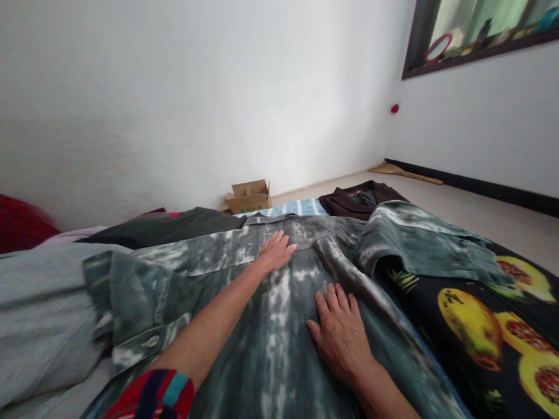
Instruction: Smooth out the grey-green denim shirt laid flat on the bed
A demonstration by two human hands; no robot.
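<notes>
Green tie-dye shirt is lying spread flat, back side up, across the bed in front of the person, collar end pointing away toward the far wall. Its right sleeve is lying folded across onto the fruit-print sheet; its left sleeve is bunching up near the grey cloth, buttoned cuff showing.

Left hand is resting flat on the shirt just below the collar, palm down, fingers extended and slightly spread, gripping nothing. Left forearm is stretching diagonally across the fabric; a red, blue and teal striped sleeve is showing at the bottom edge.

Right hand is pressing flat on the shirt's middle, nearer the person, palm down, fingers together and straight, also gripping nothing. The two hands are lying apart, left farther out than right.

Beyond the collar: a dark olive garment, a blue striped cloth and a dark brown garment are lying in a row. A small open cardboard box is sitting on the floor against the white wall. A red pillow is showing at far left. A broom is lying near the right wall's base; a dark-framed window is sitting above, upper right.
</notes>
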